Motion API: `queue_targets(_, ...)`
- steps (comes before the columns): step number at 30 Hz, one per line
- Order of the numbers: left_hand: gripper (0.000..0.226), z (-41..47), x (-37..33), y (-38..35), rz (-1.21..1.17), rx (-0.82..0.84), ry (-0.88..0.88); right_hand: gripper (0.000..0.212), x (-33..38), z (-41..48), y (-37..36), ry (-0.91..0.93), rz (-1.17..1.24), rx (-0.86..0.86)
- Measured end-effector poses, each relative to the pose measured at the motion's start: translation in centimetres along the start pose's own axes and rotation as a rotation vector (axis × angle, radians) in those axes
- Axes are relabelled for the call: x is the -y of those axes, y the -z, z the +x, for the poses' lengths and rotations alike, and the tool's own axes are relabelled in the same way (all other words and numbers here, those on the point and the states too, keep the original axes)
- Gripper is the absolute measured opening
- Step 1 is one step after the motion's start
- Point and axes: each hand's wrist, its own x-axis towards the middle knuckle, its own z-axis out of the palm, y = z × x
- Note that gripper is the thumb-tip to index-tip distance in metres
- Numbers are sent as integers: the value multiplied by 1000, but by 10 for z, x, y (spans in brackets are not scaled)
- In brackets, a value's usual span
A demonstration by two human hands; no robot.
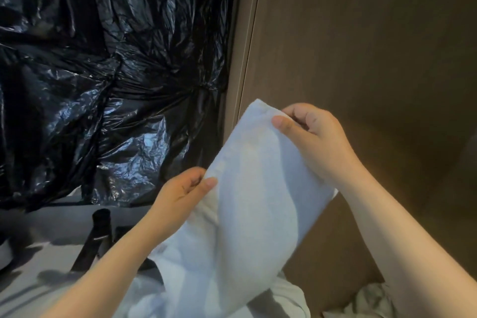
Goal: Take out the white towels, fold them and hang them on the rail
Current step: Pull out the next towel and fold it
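The white towel (253,201) is held up in the air in front of the person, folded into a long band that slants from its top corner down toward the body. The left hand (185,191) pinches its left edge, thumb on the near face and the curled fingers (196,178) behind the cloth. The right hand (315,142) grips the top edge just beside the corner, thumb in front and fingers curled round the back.

Below the left forearm lies a grey desk (38,227) with a black tube (102,230) leaning on it. Black plastic sheeting (103,59) hangs behind the desk's far edge, a brown wall panel (361,46) stands to its right, and a crumpled white cloth (366,302) lies low under the right forearm.
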Motion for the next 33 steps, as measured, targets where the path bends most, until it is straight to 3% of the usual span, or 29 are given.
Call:
queue_targets(4,37,-8,-1,13,139,-6,-99,30,-20,-20,-2,-125,14,-10)
queue_targets(7,38,-4,-15,24,236,80,-109,31,-38,-44,-5,-232,-12,-8)
queue_targets(11,33,-1,-8,7,337,351,43,31,-68,-98,-11,-429,-38,17)
queue_targets(14,39,-21,32,-44,350,556,191,35,-104,-163,-17,-678,-49,97)
queue_targets(18,35,-71,95,-120,372,698,262,34,-142,-252,-40,-949,-91,133)
queue_targets(24,19,-86,115,-169,386,581,208,29,-165,-294,-36,-1008,-68,-46)
queue_targets(27,25,-79,111,-180,414,519,150,27,-174,-297,-32,-990,-140,-116)
queue_targets(33,30,-95,120,-182,493,451,146,21,-197,-315,-59,-1154,-199,124)
